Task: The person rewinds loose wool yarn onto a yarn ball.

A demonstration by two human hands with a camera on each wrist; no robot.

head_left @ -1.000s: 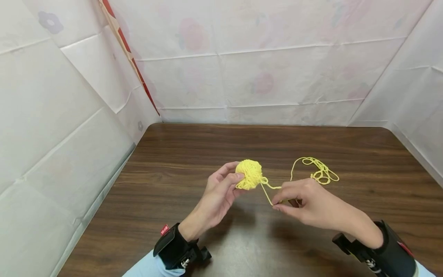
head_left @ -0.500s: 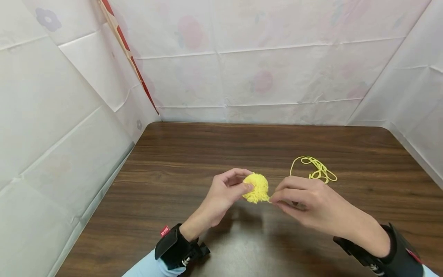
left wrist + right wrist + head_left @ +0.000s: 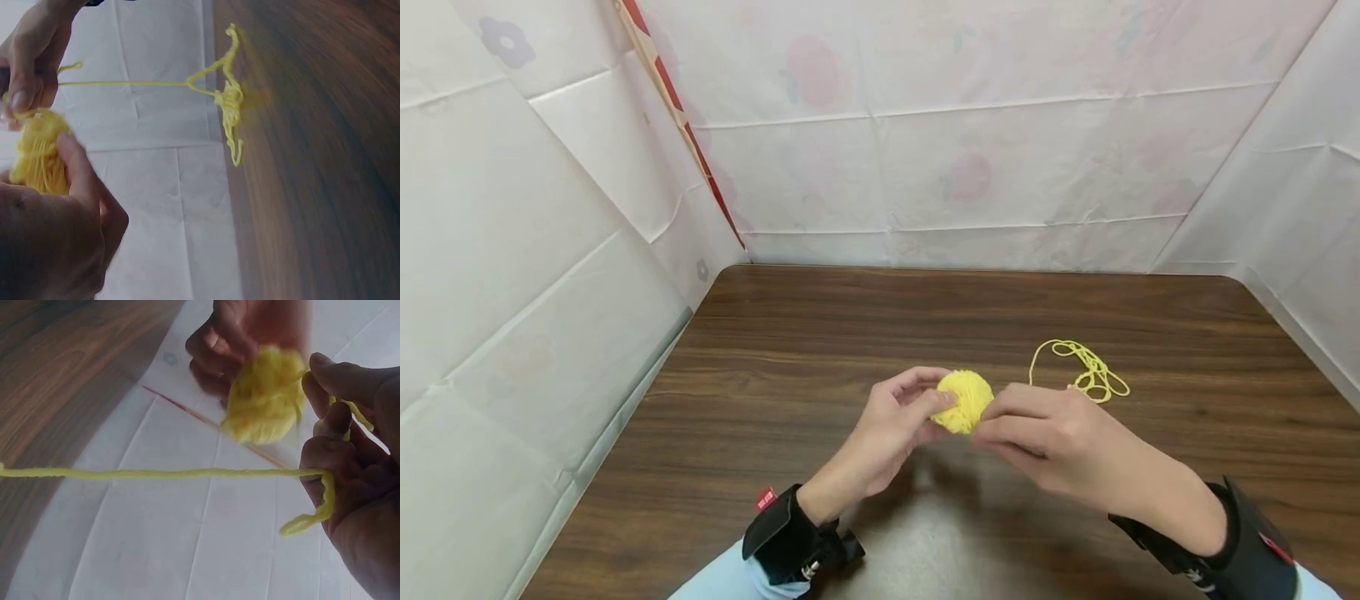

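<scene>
Winding is under way: the left hand [image 3: 891,425] is gripping a small yellow yarn ball [image 3: 967,400] above the dark wooden table [image 3: 820,333], while the right hand [image 3: 1045,437] is pinching its strand [image 3: 156,473]. Looping the next wrap likely needs tension; loose yarn [image 3: 1086,371] is lying beyond.

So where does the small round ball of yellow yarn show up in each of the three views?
Head: small round ball of yellow yarn at centre, between both hands.
Left wrist: far left edge, behind the thumb.
Right wrist: upper centre-right.
Shared landmark: the loose yellow strand.
</scene>
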